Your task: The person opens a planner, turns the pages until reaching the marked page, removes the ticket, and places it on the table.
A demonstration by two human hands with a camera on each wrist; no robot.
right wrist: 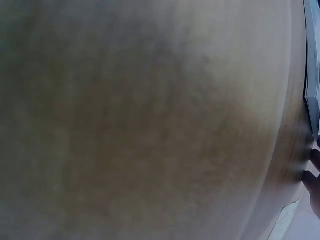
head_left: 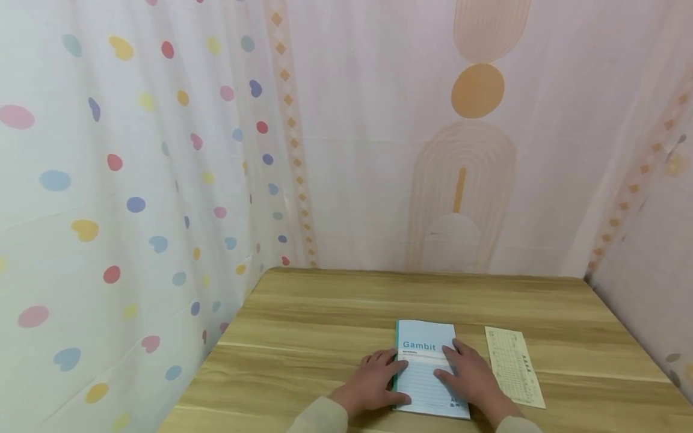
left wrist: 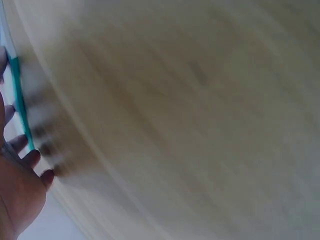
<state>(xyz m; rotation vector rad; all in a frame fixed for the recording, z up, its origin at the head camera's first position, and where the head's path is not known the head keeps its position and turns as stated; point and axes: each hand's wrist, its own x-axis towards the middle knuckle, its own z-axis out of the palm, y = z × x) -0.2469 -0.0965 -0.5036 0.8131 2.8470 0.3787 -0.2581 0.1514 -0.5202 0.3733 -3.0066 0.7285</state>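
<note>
A light blue and white notebook (head_left: 425,385) marked "Gambit" lies closed on the wooden table, its green spine on the left. Over that spine edge rests my left hand (head_left: 373,383), the thumb and one finger on the cover and the others beside the edge. In the left wrist view the fingers (left wrist: 32,159) of that hand spread along the green spine (left wrist: 22,110). My right hand (head_left: 472,374) lies on the right part of the cover, fingers extended. Only a few of its fingertips (right wrist: 309,177) show in the right wrist view, near the notebook's page edge (right wrist: 311,75).
Right of the notebook lies a pale yellow printed slip (head_left: 514,367), flat on the wooden table (head_left: 303,337). Behind the table hangs a patterned curtain (head_left: 357,150); a dotted curtain (head_left: 162,210) hangs along the left side.
</note>
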